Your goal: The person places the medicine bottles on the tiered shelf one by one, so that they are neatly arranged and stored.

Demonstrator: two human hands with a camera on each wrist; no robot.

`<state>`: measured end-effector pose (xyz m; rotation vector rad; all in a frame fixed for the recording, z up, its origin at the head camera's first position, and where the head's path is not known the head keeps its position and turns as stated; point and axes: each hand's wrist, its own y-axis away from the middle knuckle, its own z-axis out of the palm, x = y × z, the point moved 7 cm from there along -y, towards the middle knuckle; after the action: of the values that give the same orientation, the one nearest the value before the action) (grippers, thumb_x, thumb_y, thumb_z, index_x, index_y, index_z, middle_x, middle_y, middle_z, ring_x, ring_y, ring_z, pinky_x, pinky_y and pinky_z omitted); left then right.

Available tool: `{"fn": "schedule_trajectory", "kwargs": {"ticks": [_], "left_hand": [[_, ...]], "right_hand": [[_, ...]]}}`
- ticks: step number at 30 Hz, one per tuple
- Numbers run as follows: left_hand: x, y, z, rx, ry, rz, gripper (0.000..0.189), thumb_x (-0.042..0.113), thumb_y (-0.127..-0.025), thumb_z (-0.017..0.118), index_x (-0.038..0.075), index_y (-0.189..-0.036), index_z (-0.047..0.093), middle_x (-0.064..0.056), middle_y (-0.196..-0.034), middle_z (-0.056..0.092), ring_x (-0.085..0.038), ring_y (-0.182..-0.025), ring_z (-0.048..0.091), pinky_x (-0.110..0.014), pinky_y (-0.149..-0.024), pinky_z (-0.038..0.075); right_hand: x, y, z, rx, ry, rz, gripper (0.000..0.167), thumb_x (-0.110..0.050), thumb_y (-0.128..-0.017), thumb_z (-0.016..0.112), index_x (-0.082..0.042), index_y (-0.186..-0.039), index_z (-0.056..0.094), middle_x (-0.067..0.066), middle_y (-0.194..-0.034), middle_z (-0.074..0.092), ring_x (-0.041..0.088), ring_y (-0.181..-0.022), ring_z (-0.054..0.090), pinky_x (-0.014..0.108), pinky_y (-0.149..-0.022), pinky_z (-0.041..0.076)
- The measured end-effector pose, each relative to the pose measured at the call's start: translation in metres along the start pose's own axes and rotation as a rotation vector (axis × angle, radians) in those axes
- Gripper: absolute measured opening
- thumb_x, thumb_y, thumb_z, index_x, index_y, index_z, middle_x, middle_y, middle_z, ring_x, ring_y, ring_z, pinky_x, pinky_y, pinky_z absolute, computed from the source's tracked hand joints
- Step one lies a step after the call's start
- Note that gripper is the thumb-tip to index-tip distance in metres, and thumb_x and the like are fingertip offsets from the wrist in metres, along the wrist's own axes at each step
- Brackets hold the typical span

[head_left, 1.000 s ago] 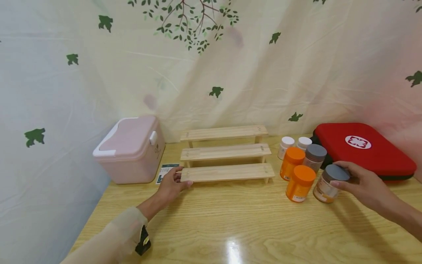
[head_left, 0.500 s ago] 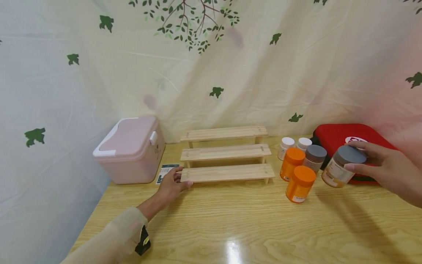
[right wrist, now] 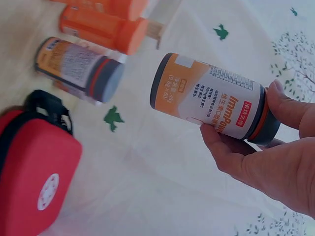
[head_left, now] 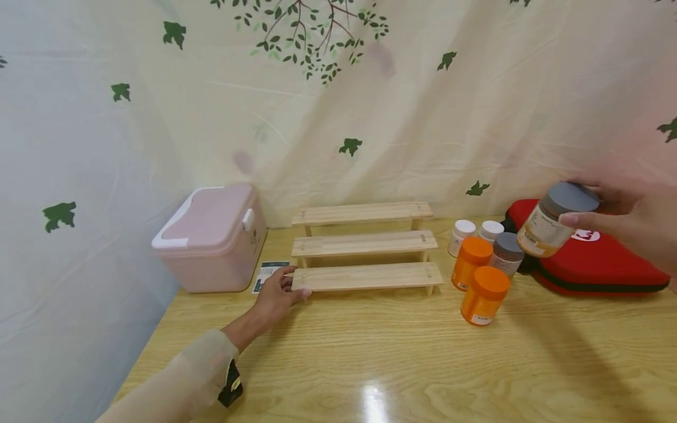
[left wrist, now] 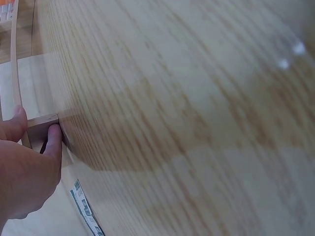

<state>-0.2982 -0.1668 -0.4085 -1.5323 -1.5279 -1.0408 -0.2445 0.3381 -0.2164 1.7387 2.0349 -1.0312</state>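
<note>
Grey-lidded jar [head_left: 545, 232], tilted, raised, its lid end [head_left: 572, 198] pinched in the right grip [head_left: 637, 222], left grip [head_left: 275, 298] pinching the front shelf [head_left: 367, 277]

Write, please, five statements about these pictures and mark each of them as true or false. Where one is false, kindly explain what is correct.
1. The right hand holds a grey-lidded jar in the air. True.
2. The left hand rests on the pink box. False: it grips the left end of the wooden rack.
3. Two small white bottles stand behind the orange jars. True.
4. The red case lies to the left of the wooden rack. False: it lies to the right.
5. The held jar is perfectly upright. False: it is tilted.
</note>
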Motion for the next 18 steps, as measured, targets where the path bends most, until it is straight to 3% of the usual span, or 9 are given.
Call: {"fn": "schedule_trajectory", "kwargs": {"ticks": [2, 3, 5, 7, 9, 12, 18], "left_hand": [[0.0, 0.0, 0.0, -0.002, 0.004, 0.001, 0.067, 0.006, -0.086, 0.071, -0.002, -0.143, 0.037, -0.023, -0.12, 0.06, -0.029, -0.106, 0.06, -0.033, -0.083, 0.053], [0.0, 0.0, 0.0, -0.003, 0.006, 0.001, 0.067, 0.006, -0.086, 0.071, -0.002, -0.143, 0.036, -0.023, -0.12, 0.059, -0.029, -0.106, 0.06, -0.033, -0.083, 0.053], [0.0, 0.0, 0.0, -0.005, 0.01, 0.002, 0.067, 0.006, -0.086, 0.071, -0.002, -0.143, 0.036, -0.023, -0.12, 0.059, -0.029, -0.106, 0.06, -0.033, -0.083, 0.053], [0.001, 0.0, 0.0, -0.006, 0.014, 0.001, 0.067, 0.006, -0.087, 0.071, -0.002, -0.144, 0.036, -0.023, -0.12, 0.059, -0.03, -0.106, 0.06, -0.033, -0.083, 0.053], [0.001, 0.001, 0.0, -0.004, 0.011, 0.003, 0.067, 0.005, -0.087, 0.071, -0.002, -0.143, 0.036, -0.023, -0.119, 0.06, -0.03, -0.105, 0.06, -0.033, -0.082, 0.053], [0.001, 0.001, -0.001, 0.004, 0.011, -0.001, 0.066, 0.005, -0.086, 0.071, -0.002, -0.142, 0.037, -0.023, -0.118, 0.06, -0.03, -0.104, 0.06, -0.032, -0.081, 0.053], [0.001, 0.001, -0.001, 0.007, 0.004, 0.007, 0.065, 0.005, -0.086, 0.071, -0.003, -0.142, 0.038, -0.024, -0.119, 0.06, -0.03, -0.105, 0.061, -0.032, -0.082, 0.053]], "right_hand": [[-0.01, -0.008, 0.001, -0.05, 0.023, 0.012, 0.065, -0.02, -0.091, 0.069, -0.014, -0.148, 0.038, 0.003, -0.128, 0.055, 0.0, -0.088, 0.059, 0.002, -0.063, 0.041], [-0.015, -0.011, 0.001, -0.061, 0.033, 0.007, 0.065, -0.023, -0.091, 0.069, -0.016, -0.148, 0.039, 0.001, -0.127, 0.056, 0.009, -0.093, 0.061, 0.002, -0.064, 0.041], [-0.027, -0.018, 0.004, -0.118, 0.069, 0.027, 0.068, -0.032, -0.092, 0.066, -0.02, -0.151, 0.034, 0.02, -0.135, 0.05, 0.029, -0.105, 0.057, 0.006, -0.064, 0.044], [-0.039, -0.024, 0.01, -0.188, 0.099, 0.06, 0.072, -0.045, -0.092, 0.062, -0.026, -0.152, 0.029, 0.024, -0.139, 0.045, 0.045, -0.114, 0.046, 0.02, -0.074, 0.05], [-0.048, -0.029, 0.018, -0.248, 0.11, 0.092, 0.075, -0.054, -0.089, 0.06, -0.031, -0.152, 0.027, 0.02, -0.141, 0.045, 0.043, -0.119, 0.043, 0.039, -0.085, 0.048], [-0.062, -0.038, 0.032, -0.33, 0.108, 0.124, 0.078, -0.063, -0.087, 0.056, -0.037, -0.152, 0.023, 0.016, -0.147, 0.04, 0.042, -0.125, 0.037, 0.06, -0.091, 0.036], [-0.088, -0.057, 0.061, -0.334, -0.048, 0.074, 0.071, -0.047, -0.09, 0.063, -0.025, -0.15, 0.032, 0.018, -0.14, 0.048, 0.04, -0.122, 0.046, 0.063, -0.097, 0.037]]}}
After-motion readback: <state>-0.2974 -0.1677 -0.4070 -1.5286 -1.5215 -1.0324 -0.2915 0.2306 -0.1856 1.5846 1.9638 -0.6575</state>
